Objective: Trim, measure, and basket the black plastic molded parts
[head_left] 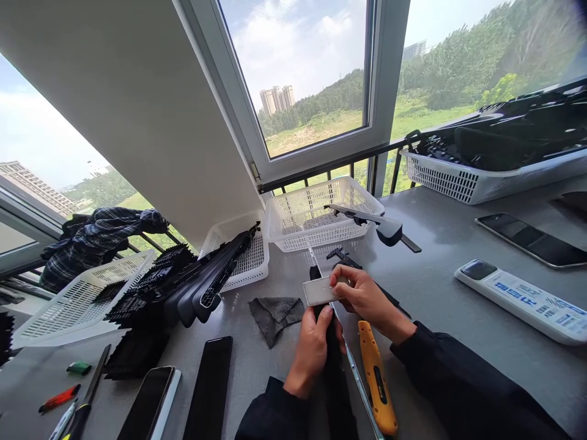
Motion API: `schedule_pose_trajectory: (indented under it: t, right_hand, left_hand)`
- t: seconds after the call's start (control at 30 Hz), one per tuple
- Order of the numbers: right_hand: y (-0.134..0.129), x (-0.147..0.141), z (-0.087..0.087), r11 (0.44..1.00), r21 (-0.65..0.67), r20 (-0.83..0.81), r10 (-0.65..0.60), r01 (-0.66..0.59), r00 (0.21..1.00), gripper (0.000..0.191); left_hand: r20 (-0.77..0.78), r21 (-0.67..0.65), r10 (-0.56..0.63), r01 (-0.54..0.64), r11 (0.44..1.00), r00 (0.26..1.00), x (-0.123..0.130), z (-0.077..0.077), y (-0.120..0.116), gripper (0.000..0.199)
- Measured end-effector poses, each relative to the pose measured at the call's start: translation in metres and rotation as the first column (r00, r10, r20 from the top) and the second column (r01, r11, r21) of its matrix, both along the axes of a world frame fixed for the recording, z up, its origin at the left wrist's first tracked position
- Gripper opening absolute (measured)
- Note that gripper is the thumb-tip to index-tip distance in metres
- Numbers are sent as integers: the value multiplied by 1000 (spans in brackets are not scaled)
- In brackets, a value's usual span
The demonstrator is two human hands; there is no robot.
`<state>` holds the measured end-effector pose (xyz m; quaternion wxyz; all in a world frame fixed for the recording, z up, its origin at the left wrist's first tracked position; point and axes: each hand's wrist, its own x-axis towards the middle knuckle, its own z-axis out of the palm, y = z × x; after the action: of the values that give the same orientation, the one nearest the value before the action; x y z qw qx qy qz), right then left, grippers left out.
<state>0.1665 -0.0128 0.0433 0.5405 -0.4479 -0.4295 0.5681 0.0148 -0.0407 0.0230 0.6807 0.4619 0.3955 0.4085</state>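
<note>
In the head view, my right hand point(367, 299) pinches a small white rectangular block point(317, 292) with a pale grey edge. My left hand point(312, 345) is just below it, fingers wrapped round a long black plastic strip point(337, 385) that runs down toward me. The block lies across the strip's upper end; whether they touch, I cannot tell. A narrow shiny metal ruler-like bar point(355, 370) runs alongside the strip. To the right lies a yellow-handled tool point(376, 379). Black calipers point(342, 255) lie partly hidden behind my right hand.
A grey cloth point(276, 318) lies left of my hands. White baskets point(298, 238) line the window side, beside stacked black plastic parts point(156, 293). Phones point(210, 385), a file point(94, 385), a green lighter point(79, 368) and a white patterned device point(523, 299) lie around.
</note>
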Motion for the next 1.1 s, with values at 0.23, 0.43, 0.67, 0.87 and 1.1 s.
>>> schedule_pose_trajectory:
  t: [0.23,0.43,0.67,0.87,1.1]
  right_hand:
    - [1,0,3,999,16,-49,-36,37,998,18]
    - [2,4,5,988,-1,-93,-152,153,984,21]
    - [-1,-3,3,1000,-11,-81,10,-11,997,17]
    - [2,7,7,983,1,-98,-184,185,978,22]
    - [0,-3,3,1000,1,9,25,-25,1000,15]
  left_hand:
    - [16,-15,-33,34,999,999,0,-1,-1,48]
    - [-4,1,-80,80,997,997,-1,2,0,53]
    - [-11,-17,-10,10,1000,1000,-1,3,-1,42]
    - [-46,-13,-79,79,997,996,-1,9,-2,53]
    - [-84,-15,-21,20,1000,996,0,3,-2,45]
